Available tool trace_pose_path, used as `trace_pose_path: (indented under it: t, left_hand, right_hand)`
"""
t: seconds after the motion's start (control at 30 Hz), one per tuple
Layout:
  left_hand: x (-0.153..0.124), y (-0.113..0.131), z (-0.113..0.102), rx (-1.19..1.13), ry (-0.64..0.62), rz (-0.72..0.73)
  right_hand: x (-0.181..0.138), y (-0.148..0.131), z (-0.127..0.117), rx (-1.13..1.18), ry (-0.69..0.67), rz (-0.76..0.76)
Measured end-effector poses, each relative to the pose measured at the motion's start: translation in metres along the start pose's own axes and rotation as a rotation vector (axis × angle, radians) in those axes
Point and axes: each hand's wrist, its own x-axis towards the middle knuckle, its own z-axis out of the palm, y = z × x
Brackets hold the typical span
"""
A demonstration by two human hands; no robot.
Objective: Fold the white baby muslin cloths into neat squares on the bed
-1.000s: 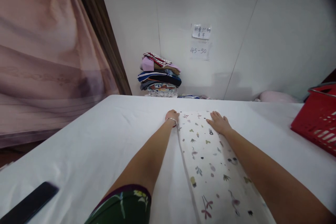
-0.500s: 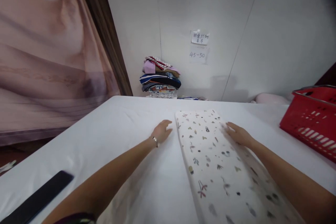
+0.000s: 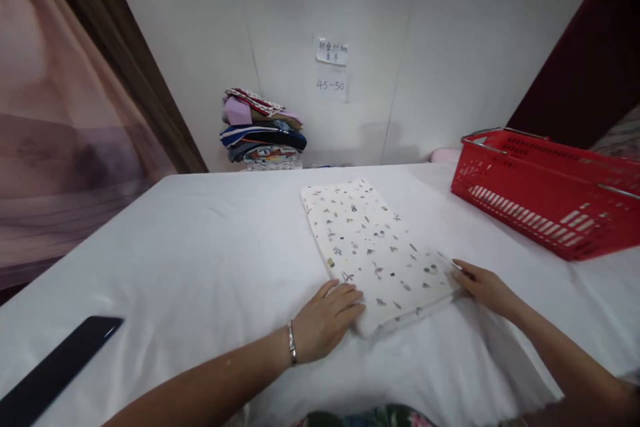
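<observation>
**Both hands at the near corners of a folded floral cloth**

The folded floral cloth [image 3: 373, 250] is lying flat on the white-covered table [image 3: 190, 260], near its middle. The left hand [image 3: 325, 320] is resting open, palm down, its fingertips touching the cloth's near left corner. The right hand [image 3: 483, 287] is lying open with fingers extended, touching the near right corner. Neither hand is gripping anything. A red basket [image 3: 545, 180] is sitting to the right, well apart from the cloth.
</observation>
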Motion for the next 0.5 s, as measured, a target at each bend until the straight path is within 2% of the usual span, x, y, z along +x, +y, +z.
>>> trace_pose_path:
  t: [0.1, 0.23, 0.5]
  left_hand:
    - [0.008, -0.002, 0.014, 0.074, 0.036, -0.010]
    - [0.016, -0.002, 0.025, 0.124, 0.060, -0.022]
    - [0.028, 0.012, 0.018, 0.069, -0.042, 0.007]
  right_hand:
    - [-0.002, -0.001, -0.003, 0.001, -0.061, 0.059]
    - [0.002, -0.017, -0.006, 0.040, -0.147, 0.123]
    - [0.006, -0.025, -0.010, 0.171, -0.161, 0.229]
